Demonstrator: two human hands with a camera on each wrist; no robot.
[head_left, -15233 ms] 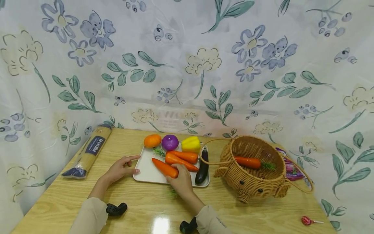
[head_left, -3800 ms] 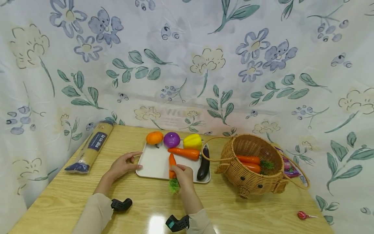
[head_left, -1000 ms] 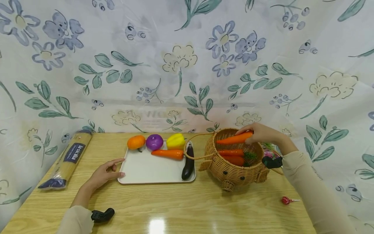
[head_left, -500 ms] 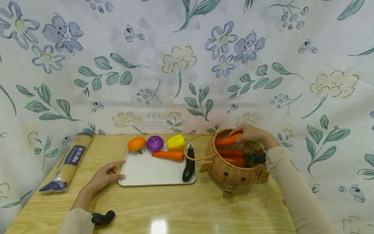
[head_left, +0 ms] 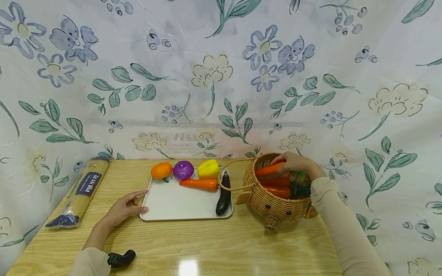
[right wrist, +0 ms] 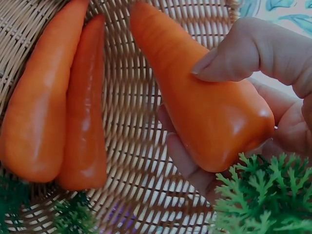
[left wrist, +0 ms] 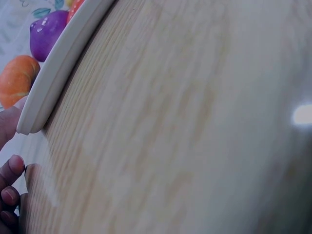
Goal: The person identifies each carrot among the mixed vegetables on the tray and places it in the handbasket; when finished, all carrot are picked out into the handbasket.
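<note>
My right hand (head_left: pixel 297 161) holds a carrot (right wrist: pixel 204 97) inside the wicker basket (head_left: pixel 276 210), its thumb on top and fingers beneath. Green fronds hang from the carrot's thick end. Two more carrots (right wrist: pixel 36 107) lie side by side in the basket. My left hand (head_left: pixel 121 210) is at the left edge of the white tray (head_left: pixel 172 201), thumb and index fingertips right at the rim. On the tray are one carrot (head_left: pixel 200 184), an eggplant (head_left: pixel 223 197), a yellow bell pepper (head_left: pixel 208 168), a purple onion (head_left: pixel 183 170) and a small orange pumpkin (head_left: pixel 161 170).
A spaghetti pack (head_left: pixel 83 188) lies at the table's left side. The basket's looped handle (head_left: pixel 226 188) hangs over the tray's right end and the eggplant. A flowered cloth (head_left: pixel 221 96) stands behind the table (head_left: pixel 221 245).
Earlier the tray held several carrots and the basket one. Carrots have moved from tray to basket, and my right hand has lowered the latest one inside. The left hand has stayed by the tray.
</note>
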